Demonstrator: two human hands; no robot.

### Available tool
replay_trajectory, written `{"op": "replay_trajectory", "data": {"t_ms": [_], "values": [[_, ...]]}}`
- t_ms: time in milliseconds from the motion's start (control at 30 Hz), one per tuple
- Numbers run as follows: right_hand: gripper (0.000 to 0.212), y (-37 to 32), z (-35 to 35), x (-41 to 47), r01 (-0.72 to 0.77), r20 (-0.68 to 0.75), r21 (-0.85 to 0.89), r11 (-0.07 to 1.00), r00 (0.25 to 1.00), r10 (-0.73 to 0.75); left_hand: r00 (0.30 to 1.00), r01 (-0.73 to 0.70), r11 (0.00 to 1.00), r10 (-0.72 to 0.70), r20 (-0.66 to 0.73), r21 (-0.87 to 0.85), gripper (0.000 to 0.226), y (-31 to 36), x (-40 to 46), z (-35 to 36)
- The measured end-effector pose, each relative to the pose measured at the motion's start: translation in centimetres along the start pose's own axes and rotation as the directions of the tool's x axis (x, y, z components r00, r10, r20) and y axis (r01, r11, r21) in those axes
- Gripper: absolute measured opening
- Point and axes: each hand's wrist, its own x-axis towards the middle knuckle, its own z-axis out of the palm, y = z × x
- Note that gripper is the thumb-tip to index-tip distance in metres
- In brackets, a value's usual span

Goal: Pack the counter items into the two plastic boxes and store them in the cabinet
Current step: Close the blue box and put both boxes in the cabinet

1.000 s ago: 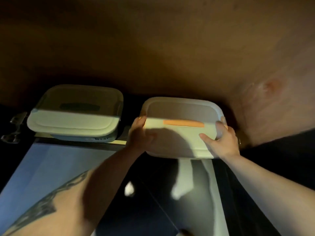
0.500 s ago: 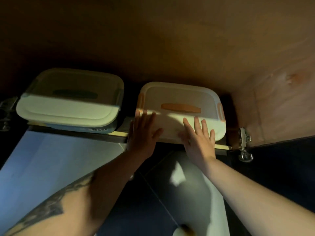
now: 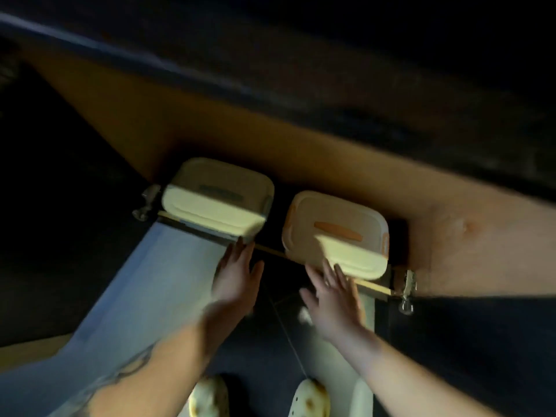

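Two lidded plastic boxes sit side by side on the floor of the open low cabinet. The box with the orange handle [image 3: 337, 233] is on the right, the box with the grey handle [image 3: 216, 203] on the left. My left hand [image 3: 236, 281] hovers flat in front of the gap between them, fingers apart, touching neither box. My right hand [image 3: 334, 291] is spread just below the front edge of the orange-handled box, holding nothing; I cannot tell whether the fingertips still touch it. The frame is blurred.
The cabinet's front edge [image 3: 270, 251] runs under both boxes. An open wooden door [image 3: 469, 245] with a metal hinge [image 3: 407, 284] stands at the right, another hinge [image 3: 146, 201] at the left. Dark floor and my two pale shoes [image 3: 308, 398] lie below.
The orange-handled box went from held at the cabinet front to pushed in on the cabinet floor. Both hands let go and have drawn back. The view has pulled away and tilted down.
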Motion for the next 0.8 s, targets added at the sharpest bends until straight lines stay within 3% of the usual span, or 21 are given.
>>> {"op": "replay_trajectory", "data": {"t_ms": [200,433,533,633,800], "values": [[0.056,-14.9,-11.4,-9.7,0.375,-0.007,-0.065,0.925,0.927,-0.376,0.956,0.128,0.991,-0.133,-0.263,-0.035,0.054,0.6,-10.2,-21.1],[0.057,-33.5,-17.0,-17.0,0.661,-0.041,-0.199,0.724,0.732,-0.680,0.735,0.279,0.945,-0.325,-0.595,-0.172,0.052,-4.0,-22.1,-38.0],[0.057,-40.4,-17.4,-19.3,0.743,-0.042,-0.234,0.628,0.637,-0.770,0.664,0.353,0.920,-0.373,-0.648,-0.168,0.050,-8.6,-25.6,-42.8],[0.056,-46.4,-16.6,-20.5,0.772,-0.011,-0.275,0.573,0.594,-0.805,0.613,0.397,0.894,-0.426,-0.666,-0.207,0.047,-13.6,-27.8,-46.0],[0.055,-54.5,-12.6,-21.3,0.799,0.135,-0.340,0.496,0.563,-0.815,0.628,0.485,0.829,-0.552,-0.549,-0.279,0.047,-20.9,-29.4,-46.6]]}}
